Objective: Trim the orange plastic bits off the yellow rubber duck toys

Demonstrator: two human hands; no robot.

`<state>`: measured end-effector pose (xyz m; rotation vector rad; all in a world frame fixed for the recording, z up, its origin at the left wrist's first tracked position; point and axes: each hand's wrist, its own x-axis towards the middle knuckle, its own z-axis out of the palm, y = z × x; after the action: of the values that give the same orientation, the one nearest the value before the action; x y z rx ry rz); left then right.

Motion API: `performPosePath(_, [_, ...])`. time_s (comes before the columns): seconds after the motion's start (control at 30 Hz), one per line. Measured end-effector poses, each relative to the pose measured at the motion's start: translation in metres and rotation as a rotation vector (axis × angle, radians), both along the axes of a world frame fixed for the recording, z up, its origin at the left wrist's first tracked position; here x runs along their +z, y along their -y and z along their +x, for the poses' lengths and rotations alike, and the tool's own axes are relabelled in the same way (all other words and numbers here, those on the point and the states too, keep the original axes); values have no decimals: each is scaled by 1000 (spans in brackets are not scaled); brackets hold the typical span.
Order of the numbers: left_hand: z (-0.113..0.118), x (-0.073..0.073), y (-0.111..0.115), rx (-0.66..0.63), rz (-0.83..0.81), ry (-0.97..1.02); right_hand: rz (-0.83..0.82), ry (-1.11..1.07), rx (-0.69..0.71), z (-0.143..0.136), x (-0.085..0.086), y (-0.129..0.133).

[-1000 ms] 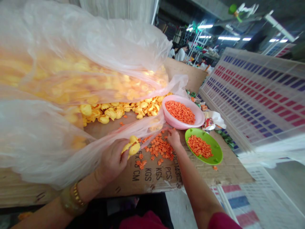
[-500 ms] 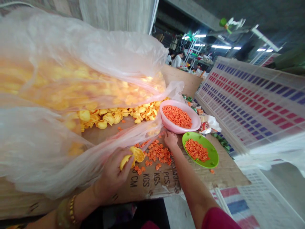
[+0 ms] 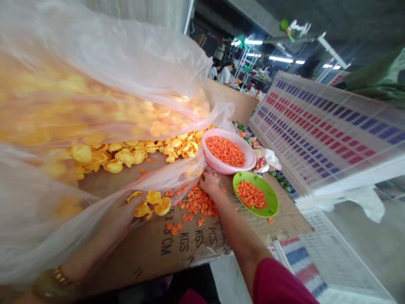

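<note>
Several yellow cup-shaped pieces [image 3: 153, 204] are in my left hand [image 3: 122, 211], whose fingers are wrapped round them beside the clear plastic bag [image 3: 133, 80]. My right hand [image 3: 209, 181] is at the bag's lower edge, just below the pink bowl [image 3: 251, 156] of orange pieces; its fingers are bent, and what they hold is hidden. Loose orange pieces [image 3: 198, 200] lie on the cardboard between my hands. A green dish [image 3: 272, 202] with more orange pieces stands right of my right hand. More yellow pieces [image 3: 114, 158] spill from the bag's opening.
White plastic crates [image 3: 303, 122] stand along the right side. The printed cardboard [image 3: 142, 249] covers the work surface up to its near edge. A crumpled white wrapper [image 3: 272, 158] lies beside the pink bowl. People [image 3: 225, 74] sit in the far background.
The view has shifted, with the bowls and crates now further left. My left hand has moved left against the bag, and more yellow pieces show in it. My right hand stays near the pink bowl.
</note>
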<state>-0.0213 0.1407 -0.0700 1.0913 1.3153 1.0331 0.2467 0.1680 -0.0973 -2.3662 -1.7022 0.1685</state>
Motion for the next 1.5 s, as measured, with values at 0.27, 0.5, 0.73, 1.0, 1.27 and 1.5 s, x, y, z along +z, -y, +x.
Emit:
performPosePath(0.27, [-9,19,16,-12,-242,381,111,63,-35,10,-8,59])
performPosePath(0.5, [-13,24,45,-35,-369,591,128,32,-95,34,-14,76])
performPosePath(0.73, [-10,10,64,-203,-230,621,278,-262,156,-16,-10,90])
performPosePath(1.0, [-6,4,83,-268,-451,544,404,-895,493,-95,20,146])
performPosePath(1.27, [-23,8,97,-635,176,-198,78,-979,476,-114,23,189])
performPosePath(1.5, [-23,13,93,-579,-375,254,301,-490,9,-28,3,154])
